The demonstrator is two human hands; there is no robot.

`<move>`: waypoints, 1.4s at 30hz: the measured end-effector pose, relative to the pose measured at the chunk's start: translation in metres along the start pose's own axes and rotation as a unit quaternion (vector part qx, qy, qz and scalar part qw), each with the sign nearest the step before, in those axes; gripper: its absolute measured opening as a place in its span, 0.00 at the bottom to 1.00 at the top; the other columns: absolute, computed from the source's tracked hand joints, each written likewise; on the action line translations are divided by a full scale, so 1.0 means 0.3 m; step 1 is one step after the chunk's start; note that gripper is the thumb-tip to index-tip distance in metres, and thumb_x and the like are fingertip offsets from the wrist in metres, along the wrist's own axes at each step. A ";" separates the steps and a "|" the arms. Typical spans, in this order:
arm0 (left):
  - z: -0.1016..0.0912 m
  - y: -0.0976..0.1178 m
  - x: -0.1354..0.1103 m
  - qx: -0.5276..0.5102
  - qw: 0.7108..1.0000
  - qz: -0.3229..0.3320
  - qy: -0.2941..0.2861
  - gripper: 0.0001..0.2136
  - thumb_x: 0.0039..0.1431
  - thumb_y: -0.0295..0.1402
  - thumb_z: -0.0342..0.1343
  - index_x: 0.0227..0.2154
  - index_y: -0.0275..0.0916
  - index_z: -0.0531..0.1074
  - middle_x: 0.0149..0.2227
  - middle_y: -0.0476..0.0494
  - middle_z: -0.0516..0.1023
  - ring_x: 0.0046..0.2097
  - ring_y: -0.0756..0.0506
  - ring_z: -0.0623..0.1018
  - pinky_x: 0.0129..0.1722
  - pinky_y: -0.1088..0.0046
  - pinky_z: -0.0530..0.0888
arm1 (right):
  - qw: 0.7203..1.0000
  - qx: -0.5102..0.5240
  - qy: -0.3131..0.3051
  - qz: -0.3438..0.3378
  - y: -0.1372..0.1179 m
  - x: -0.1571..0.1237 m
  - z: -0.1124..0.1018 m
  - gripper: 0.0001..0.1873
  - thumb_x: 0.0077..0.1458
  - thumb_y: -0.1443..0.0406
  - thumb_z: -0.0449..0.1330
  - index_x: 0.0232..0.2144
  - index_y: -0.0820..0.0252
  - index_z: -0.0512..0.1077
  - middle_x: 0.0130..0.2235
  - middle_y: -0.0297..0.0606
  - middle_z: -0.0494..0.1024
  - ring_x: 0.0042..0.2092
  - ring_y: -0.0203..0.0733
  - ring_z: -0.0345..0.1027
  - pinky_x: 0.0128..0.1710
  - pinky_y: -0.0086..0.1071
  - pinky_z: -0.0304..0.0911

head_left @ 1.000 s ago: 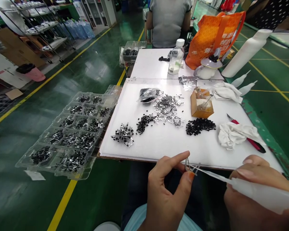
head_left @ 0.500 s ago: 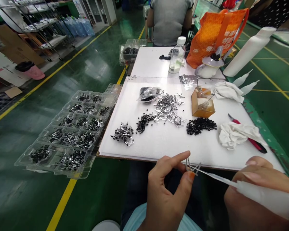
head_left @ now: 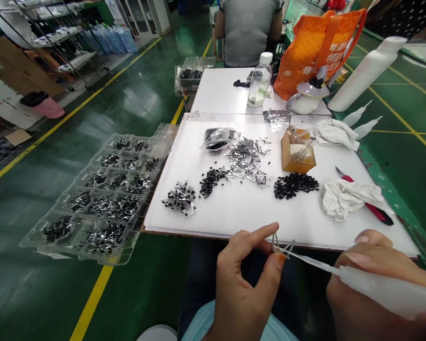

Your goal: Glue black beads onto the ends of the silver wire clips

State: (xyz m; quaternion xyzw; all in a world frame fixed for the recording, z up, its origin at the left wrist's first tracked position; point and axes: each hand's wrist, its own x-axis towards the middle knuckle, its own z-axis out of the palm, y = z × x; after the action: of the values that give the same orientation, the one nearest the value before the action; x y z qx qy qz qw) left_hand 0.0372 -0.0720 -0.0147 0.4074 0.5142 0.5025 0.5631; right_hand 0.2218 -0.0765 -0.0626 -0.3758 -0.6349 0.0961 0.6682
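My left hand (head_left: 246,279) pinches a small bent metal wire clip (head_left: 283,248) between thumb and fingers, just off the table's front edge. In my right hand (head_left: 372,270) is a white squeeze bottle (head_left: 386,289) with a long thin nozzle. The nozzle tip reaches the wire clip; whether they touch I cannot tell. On the table beyond lie a pile of bent metal clips (head_left: 246,158), a smaller pile of clips with black pieces (head_left: 180,198), and small black pieces in two heaps, one (head_left: 210,182) beside the clips and another (head_left: 295,185) to the right.
At left stands a clear compartment tray (head_left: 102,199) of clips. The white table (head_left: 213,222) also bears a yellow box (head_left: 298,156), a plastic bag of black parts (head_left: 218,139), white cloths (head_left: 351,196) and a red-handled cutter (head_left: 378,214). Farther back are an orange bag (head_left: 315,52) and a seated person (head_left: 250,33).
My right hand has moved slightly left, bringing the nozzle tip farther into the wire clip. The left hand keeps its pinch; the whole view has shifted a little.
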 end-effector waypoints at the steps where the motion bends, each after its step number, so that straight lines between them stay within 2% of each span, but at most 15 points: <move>1: 0.000 0.000 0.000 0.002 1.000 0.000 0.000 0.18 0.59 0.26 0.65 0.47 0.54 0.87 0.34 0.51 0.80 0.39 0.47 0.78 0.47 0.73 0.74 | 1.000 0.001 0.004 0.003 0.002 -0.004 -0.001 0.30 0.73 0.53 0.46 0.44 0.65 0.85 0.27 0.37 0.75 0.26 0.43 0.63 0.45 0.46 0.53; 4: -0.001 0.001 0.002 0.004 1.000 -0.001 0.000 0.18 0.59 0.26 0.65 0.48 0.54 0.87 0.34 0.51 0.81 0.39 0.47 0.78 0.47 0.72 0.75 | 1.000 0.008 -0.002 0.001 0.004 -0.007 -0.003 0.30 0.73 0.54 0.46 0.45 0.66 0.84 0.28 0.38 0.77 0.27 0.43 0.63 0.48 0.47 0.52; 7: 0.000 0.001 0.004 0.002 1.000 0.000 -0.001 0.18 0.59 0.26 0.65 0.47 0.54 0.87 0.34 0.51 0.81 0.39 0.47 0.78 0.46 0.73 0.75 | 1.000 0.007 0.009 0.007 -0.001 -0.007 -0.003 0.29 0.72 0.54 0.47 0.42 0.65 0.84 0.28 0.37 0.76 0.27 0.42 0.63 0.49 0.47 0.52; 12: 0.004 -0.001 0.005 -0.003 1.000 -0.002 0.004 0.18 0.58 0.25 0.65 0.47 0.56 0.87 0.34 0.51 0.81 0.39 0.48 0.77 0.46 0.74 0.74 | 0.997 -0.010 0.061 0.046 -0.010 -0.014 0.011 0.27 0.71 0.53 0.50 0.38 0.63 0.84 0.29 0.38 0.76 0.28 0.43 0.65 0.53 0.49 0.53; 15: 0.005 -0.003 0.006 -0.005 1.000 -0.001 0.007 0.18 0.58 0.25 0.66 0.47 0.55 0.87 0.34 0.51 0.80 0.39 0.48 0.78 0.46 0.74 0.75 | 0.995 -0.009 0.091 0.029 -0.005 -0.010 0.026 0.28 0.72 0.56 0.47 0.38 0.63 0.84 0.28 0.37 0.76 0.28 0.43 0.64 0.54 0.49 0.53; 18: 0.006 -0.003 0.006 -0.007 1.000 0.003 0.007 0.18 0.58 0.25 0.65 0.47 0.53 0.87 0.33 0.50 0.80 0.38 0.48 0.78 0.46 0.74 0.75 | 0.997 -0.014 0.079 0.020 0.000 -0.005 0.035 0.31 0.73 0.57 0.43 0.38 0.63 0.84 0.27 0.37 0.75 0.27 0.43 0.63 0.50 0.48 0.54; 22: 0.008 0.000 0.006 -0.011 1.000 0.003 0.009 0.18 0.58 0.25 0.65 0.47 0.53 0.87 0.33 0.50 0.81 0.38 0.47 0.78 0.46 0.74 0.76 | 0.997 -0.026 0.072 0.028 0.001 -0.005 0.034 0.32 0.72 0.52 0.45 0.36 0.63 0.84 0.27 0.38 0.74 0.28 0.44 0.64 0.46 0.47 0.54; 28: 0.010 -0.002 0.006 -0.012 1.000 -0.003 0.011 0.19 0.58 0.24 0.66 0.46 0.55 0.87 0.33 0.51 0.81 0.38 0.48 0.78 0.46 0.75 0.75 | 0.997 -0.027 0.065 0.025 0.002 -0.013 0.023 0.31 0.72 0.54 0.44 0.37 0.63 0.84 0.27 0.39 0.75 0.28 0.45 0.64 0.48 0.49 0.53; 31: 0.009 -0.003 0.007 -0.010 1.000 -0.003 0.011 0.19 0.58 0.24 0.65 0.46 0.55 0.87 0.33 0.51 0.81 0.38 0.48 0.78 0.46 0.75 0.75 | 0.998 -0.006 0.063 0.020 -0.012 -0.012 0.029 0.33 0.73 0.51 0.44 0.38 0.63 0.84 0.28 0.39 0.76 0.29 0.46 0.65 0.51 0.50 0.54; 35: 0.008 -0.001 0.008 -0.004 1.000 -0.004 0.009 0.18 0.58 0.25 0.65 0.47 0.55 0.87 0.34 0.51 0.81 0.39 0.48 0.78 0.47 0.74 0.75 | 0.986 -0.025 0.107 0.123 -0.039 0.005 0.053 0.28 0.74 0.54 0.48 0.34 0.58 0.83 0.27 0.35 0.76 0.29 0.44 0.65 0.56 0.49 0.52; 36: 0.008 0.000 0.008 -0.002 1.000 -0.004 0.009 0.18 0.58 0.25 0.65 0.47 0.54 0.87 0.34 0.51 0.81 0.39 0.48 0.78 0.47 0.74 0.75 | 0.985 -0.030 0.107 0.130 -0.038 0.009 0.055 0.28 0.74 0.55 0.48 0.34 0.58 0.83 0.26 0.34 0.75 0.29 0.43 0.65 0.56 0.49 0.52; 39: 0.007 0.003 0.009 0.001 1.000 -0.003 0.009 0.18 0.58 0.25 0.65 0.47 0.52 0.87 0.34 0.51 0.81 0.39 0.47 0.78 0.47 0.73 0.75 | 0.998 -0.007 0.064 0.025 -0.012 0.012 0.048 0.32 0.72 0.52 0.45 0.34 0.63 0.84 0.24 0.36 0.72 0.25 0.42 0.62 0.48 0.48 0.54; 42: 0.006 0.006 0.010 0.003 1.000 -0.005 0.008 0.17 0.58 0.25 0.65 0.47 0.50 0.87 0.33 0.49 0.81 0.39 0.46 0.79 0.47 0.71 0.76 | 0.998 -0.012 0.066 0.017 0.013 0.000 0.030 0.32 0.71 0.52 0.46 0.34 0.65 0.84 0.25 0.38 0.72 0.25 0.42 0.60 0.46 0.48 0.54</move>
State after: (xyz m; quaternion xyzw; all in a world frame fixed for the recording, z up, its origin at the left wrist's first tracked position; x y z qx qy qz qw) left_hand 0.0388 -0.0687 -0.0132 0.4027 0.5223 0.5015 0.5599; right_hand 0.2149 -0.0704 -0.0659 -0.4004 -0.5839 0.0746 0.7022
